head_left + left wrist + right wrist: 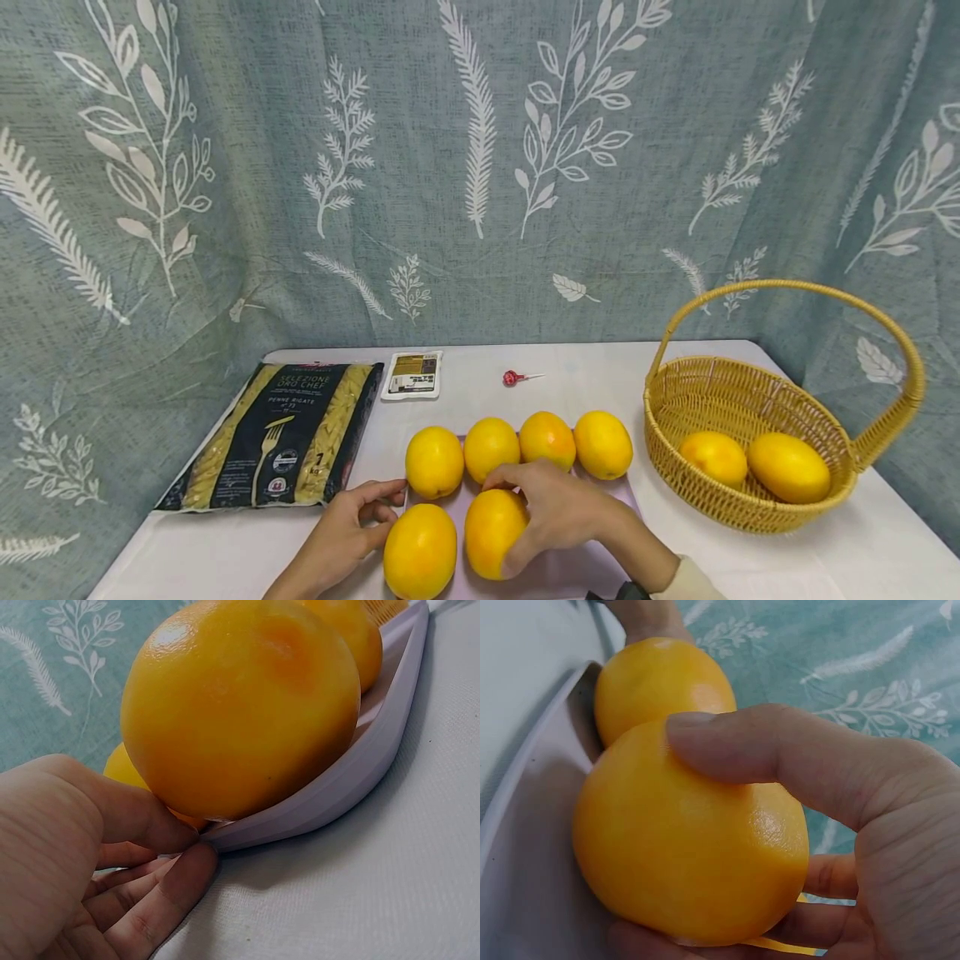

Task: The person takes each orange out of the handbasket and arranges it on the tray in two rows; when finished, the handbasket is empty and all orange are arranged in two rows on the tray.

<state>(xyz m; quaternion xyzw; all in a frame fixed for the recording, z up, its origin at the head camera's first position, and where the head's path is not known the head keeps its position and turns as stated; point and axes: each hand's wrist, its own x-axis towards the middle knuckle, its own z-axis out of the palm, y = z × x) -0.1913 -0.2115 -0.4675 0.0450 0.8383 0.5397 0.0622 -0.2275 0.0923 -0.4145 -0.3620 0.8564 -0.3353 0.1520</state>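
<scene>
A pale purple tray (pixel 573 571) lies on the table with several yellow-orange oranges (pixel 435 462) on it, most in a row along its far side. My right hand (pixel 558 510) grips an orange (pixel 690 840) at the tray's near middle, thumb on one side and fingers curled round the other. Directly left of it sits another orange (pixel 420 552) at the near left corner. At the tray's left side, my left hand (pixel 347 527) pinches the rim (pixel 322 806) between thumb and fingers, close beside that orange. The held orange's far side is hidden by my right hand.
A wicker basket (pixel 757 515) with a tall handle stands to the right, two oranges (pixel 787 468) inside. On the left lies a bag of penne (pixel 281 437). Farther back are a small flat packet (pixel 412 375) and a red lollipop (pixel 512 377). A patterned curtain (pixel 450 167) encloses the table.
</scene>
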